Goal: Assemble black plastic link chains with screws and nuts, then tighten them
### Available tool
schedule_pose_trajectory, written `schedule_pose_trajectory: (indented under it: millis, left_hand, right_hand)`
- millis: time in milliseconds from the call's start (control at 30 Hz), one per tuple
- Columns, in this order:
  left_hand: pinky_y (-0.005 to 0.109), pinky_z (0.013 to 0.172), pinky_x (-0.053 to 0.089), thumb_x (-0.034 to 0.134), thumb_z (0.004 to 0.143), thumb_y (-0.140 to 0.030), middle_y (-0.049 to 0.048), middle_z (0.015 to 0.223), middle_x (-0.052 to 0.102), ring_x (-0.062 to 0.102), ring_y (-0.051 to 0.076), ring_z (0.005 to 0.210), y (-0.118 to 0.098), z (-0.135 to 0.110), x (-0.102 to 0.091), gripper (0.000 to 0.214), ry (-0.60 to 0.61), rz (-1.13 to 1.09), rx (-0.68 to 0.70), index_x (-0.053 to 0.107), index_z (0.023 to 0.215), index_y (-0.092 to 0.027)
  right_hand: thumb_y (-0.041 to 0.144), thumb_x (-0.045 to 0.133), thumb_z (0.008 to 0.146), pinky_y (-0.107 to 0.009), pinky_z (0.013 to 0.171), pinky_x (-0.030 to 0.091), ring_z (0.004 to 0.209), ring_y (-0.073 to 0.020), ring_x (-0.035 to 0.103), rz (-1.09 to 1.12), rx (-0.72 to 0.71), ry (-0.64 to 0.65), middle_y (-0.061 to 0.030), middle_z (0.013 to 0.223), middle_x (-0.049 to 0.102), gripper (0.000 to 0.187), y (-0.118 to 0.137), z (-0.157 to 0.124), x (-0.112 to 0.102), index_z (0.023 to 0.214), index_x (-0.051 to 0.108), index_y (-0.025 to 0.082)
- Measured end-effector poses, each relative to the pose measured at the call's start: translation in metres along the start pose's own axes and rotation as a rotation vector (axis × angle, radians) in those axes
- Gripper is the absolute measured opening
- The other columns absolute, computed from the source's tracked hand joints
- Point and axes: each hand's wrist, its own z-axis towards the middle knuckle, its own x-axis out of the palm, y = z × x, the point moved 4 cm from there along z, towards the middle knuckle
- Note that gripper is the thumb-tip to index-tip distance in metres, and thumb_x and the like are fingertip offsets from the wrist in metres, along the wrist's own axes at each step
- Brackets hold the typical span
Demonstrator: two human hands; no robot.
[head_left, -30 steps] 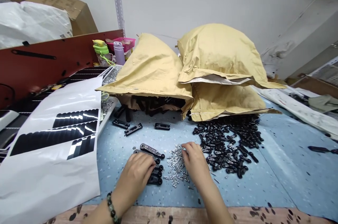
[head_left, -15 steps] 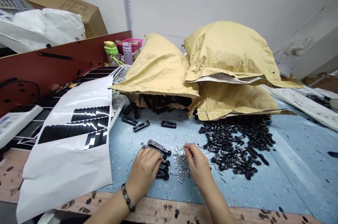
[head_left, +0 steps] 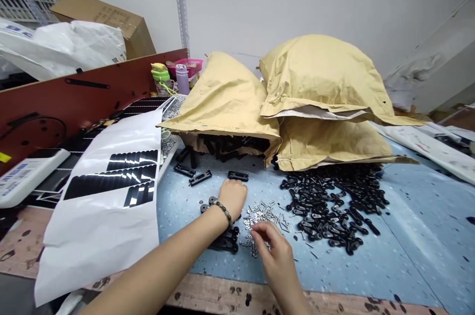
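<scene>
Right hand (head_left: 277, 246): thumb and forefinger nearly meeting over loose screws and nuts (head_left: 265, 212); cannot tell whether pinching one. Left hand (head_left: 233, 197): grip hidden, black slotted piece (head_left: 238, 176) just beyond it.

Cardboard box (head_left: 107, 17), ten o'clock: we see printed lines, too faint for reading.
White plastic bag (head_left: 87, 42), ten o'clock: blue letters (head_left: 18, 28) and a small dark mark (head_left: 116, 60); we cannot read them.
White case (head_left: 42, 171), nine o'clock: blue print (head_left: 15, 181), too blurred for us.
White sack (head_left: 430, 145), three o'clock: a reddish mark; we can read no word in it.
</scene>
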Motion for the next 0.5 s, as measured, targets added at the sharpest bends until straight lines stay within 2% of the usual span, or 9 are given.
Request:
schedule_pose_trajectory:
  millis: [100,167,300,367,433,500]
  left_hand:
    - [0.041,0.082,0.052,0.053,0.095,-0.03,0.0071,0.114,0.06,0.061,0.021,0.096,-0.005,0.002,0.006,0.025,0.004,-0.021,0.011,0.057,0.114,-0.014]
    - [0.041,0.081,0.052,0.054,0.095,-0.03,0.007,0.112,0.06,0.062,0.021,0.095,-0.004,0.002,0.003,0.025,-0.005,-0.06,0.013,0.058,0.112,-0.014]
    - [0.033,0.077,0.052,0.051,0.095,-0.022,0.0014,0.09,0.064,0.063,0.017,0.085,0.012,-0.008,-0.021,0.012,-0.058,-0.188,-0.002,0.061,0.095,-0.015]
    - [0.027,0.076,0.051,0.048,0.095,-0.017,-0.0002,0.088,0.064,0.063,0.015,0.084,0.023,-0.028,-0.038,0.011,-0.111,-0.254,-0.033,0.059,0.096,-0.018]
    - [0.025,0.076,0.05,0.047,0.095,-0.019,-0.0001,0.091,0.064,0.062,0.014,0.084,0.032,-0.058,-0.051,0.01,-0.168,-0.325,-0.086,0.055,0.101,-0.02]
    - [0.026,0.071,0.05,0.052,0.093,-0.022,-0.0012,0.085,0.064,0.062,0.015,0.081,0.037,-0.091,-0.054,0.004,-0.192,-0.506,-0.156,0.056,0.092,-0.021]
  right_hand:
    - [0.018,0.05,0.088,-0.025,0.064,0.047,0.071,-0.0164,0.059,-0.002,-0.052,0.057,-0.0021,0.078,0.061,0.009,0.006,-0.005,0.022,0.085,0.057,0.022]
    - [0.014,0.048,0.088,-0.026,0.065,0.046,0.072,-0.0164,0.058,-0.031,-0.099,0.098,-0.0023,0.079,0.06,0.012,0.01,-0.005,0.036,0.083,0.055,0.021]
    - [0.011,0.04,0.091,-0.028,0.066,0.045,0.074,-0.0182,0.056,-0.227,-0.211,0.179,-0.0041,0.08,0.058,0.02,0.017,0.0,0.054,0.083,0.055,0.021]
    - [0.011,0.038,0.093,-0.029,0.066,0.044,0.074,-0.0192,0.055,-0.327,-0.244,0.194,-0.0048,0.079,0.058,0.023,0.019,0.003,0.059,0.082,0.055,0.02]
    - [0.012,0.036,0.094,-0.031,0.067,0.045,0.075,-0.0195,0.055,-0.353,-0.255,0.192,-0.0053,0.079,0.058,0.024,0.019,0.007,0.061,0.083,0.056,0.02]
    - [0.014,0.037,0.095,-0.031,0.067,0.047,0.075,-0.0194,0.056,-0.317,-0.255,0.189,-0.0053,0.078,0.059,0.024,0.02,0.009,0.059,0.084,0.057,0.02]
